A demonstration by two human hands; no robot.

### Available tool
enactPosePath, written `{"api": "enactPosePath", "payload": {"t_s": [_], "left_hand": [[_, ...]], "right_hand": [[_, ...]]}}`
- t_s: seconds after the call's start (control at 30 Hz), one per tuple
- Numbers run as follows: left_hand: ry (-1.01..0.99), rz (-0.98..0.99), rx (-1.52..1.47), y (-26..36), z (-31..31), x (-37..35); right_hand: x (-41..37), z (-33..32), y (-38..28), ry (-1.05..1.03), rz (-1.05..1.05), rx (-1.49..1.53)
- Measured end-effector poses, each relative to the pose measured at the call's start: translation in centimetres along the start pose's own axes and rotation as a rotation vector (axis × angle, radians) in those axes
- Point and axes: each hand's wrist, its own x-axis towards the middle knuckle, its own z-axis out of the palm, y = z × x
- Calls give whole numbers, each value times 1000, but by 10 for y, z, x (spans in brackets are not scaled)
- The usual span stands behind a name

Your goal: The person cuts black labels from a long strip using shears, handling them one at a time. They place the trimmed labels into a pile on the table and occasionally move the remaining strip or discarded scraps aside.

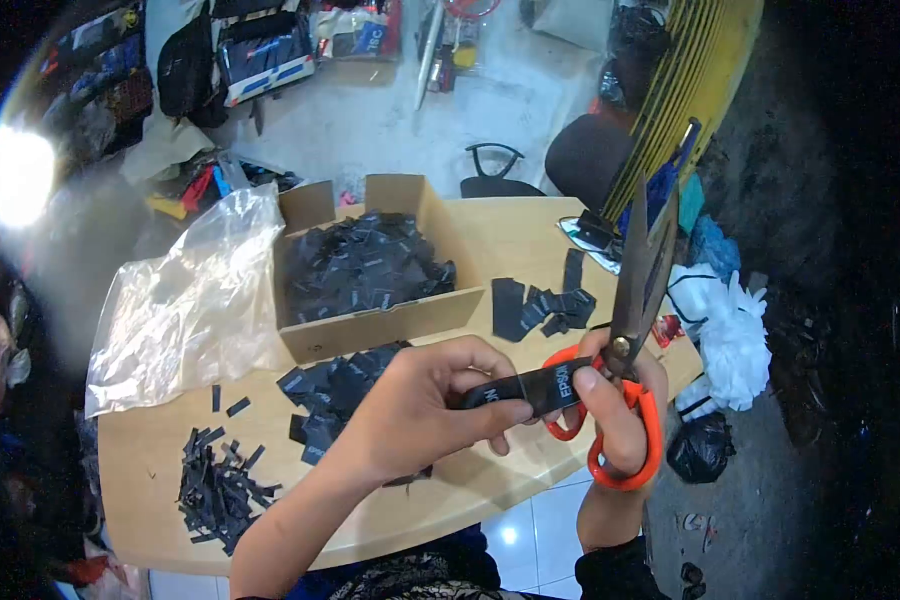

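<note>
My left hand (pixel 425 405) pinches one end of a black label strip (pixel 537 391) with white EPSON lettering. The strip's other end lies under the thumb of my right hand (pixel 615 425). That same hand is closed round the orange-handled scissors (pixel 652 440), whose blades point up and stand slightly apart, away from the strip. Below and behind my left hand lies a pile of black labels (pixel 325 405), partly covered by the hand. Past my hands, a few more black pieces (pixel 545 308) rest on the table.
An open cardboard box (pixel 385 322) full of black labels stands on the wooden table (pixel 410 520). To its left lies a clear plastic bag (pixel 190 330). Small black scraps (pixel 220 490) are heaped at the near left. White bundles (pixel 725 330) sit beyond the right edge, near a chair (pixel 590 160).
</note>
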Motion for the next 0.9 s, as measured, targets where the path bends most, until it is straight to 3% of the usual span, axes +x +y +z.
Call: {"api": "enactPosePath", "payload": {"t_s": [0.2, 0.5, 0.57, 0.73, 0.8, 0.83, 0.9], "left_hand": [[165, -157, 86, -1, -23, -35], [311, -166, -27, -26, -52, -68], [393, -274, -2, -26, -55, -73], [460, -244, -101, -29, -63, -84], [517, -303, -126, -26, -66, -87], [526, -309, -136, -29, -69, -88], [520, -292, -75, -37, -73, -89]], "right_hand": [[-1, 27, 12, -174, 97, 7], [1, 62, 47, -274, 244, 8], [0, 67, 48, -298, 289, -30], [-21, 43, 57, -393, 405, 64], [-33, 27, 58, -629, 340, -207], [-42, 21, 56, -639, 351, -209], [-57, 14, 47, -733, 566, -399]]}}
